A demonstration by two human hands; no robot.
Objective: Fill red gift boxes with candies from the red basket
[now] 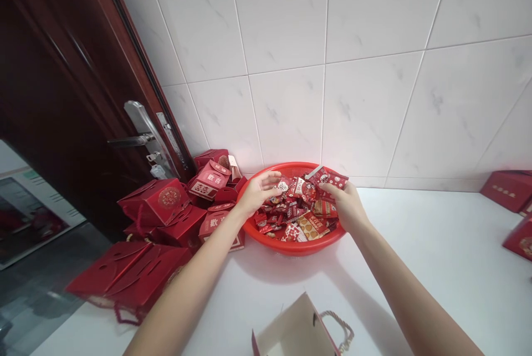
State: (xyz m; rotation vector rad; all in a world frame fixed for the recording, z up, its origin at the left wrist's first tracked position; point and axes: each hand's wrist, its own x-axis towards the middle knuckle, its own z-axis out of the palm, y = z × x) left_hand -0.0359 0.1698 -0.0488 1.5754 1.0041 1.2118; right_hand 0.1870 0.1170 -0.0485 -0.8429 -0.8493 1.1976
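Observation:
A red plastic basket (pixel 296 248) full of wrapped sweets (pixel 310 225) stands on the white table against the tiled wall. Over its left side, my left hand (pixel 261 194) has its fingers apart and slightly curved, close to a red-and-white wrapper (pixel 283 185). At the right rim, my right hand (pixel 343 201) is closed on a red candy packet (pixel 330 178) with white dots, lifted just above the other sweets. Nearest to me sits an opened gift box (pixel 297 327) with a pale inside and a twisted rope handle (pixel 343 327), cut off by the lower edge.
Red gift boxes (pixel 158 201) are piled left of the basket, some lying near the table's left edge. More red boxes (pixel 507 189) stand at the far right. A dark wooden door (pixel 70 68) with a metal handle (pixel 131 140) borders the table on the left.

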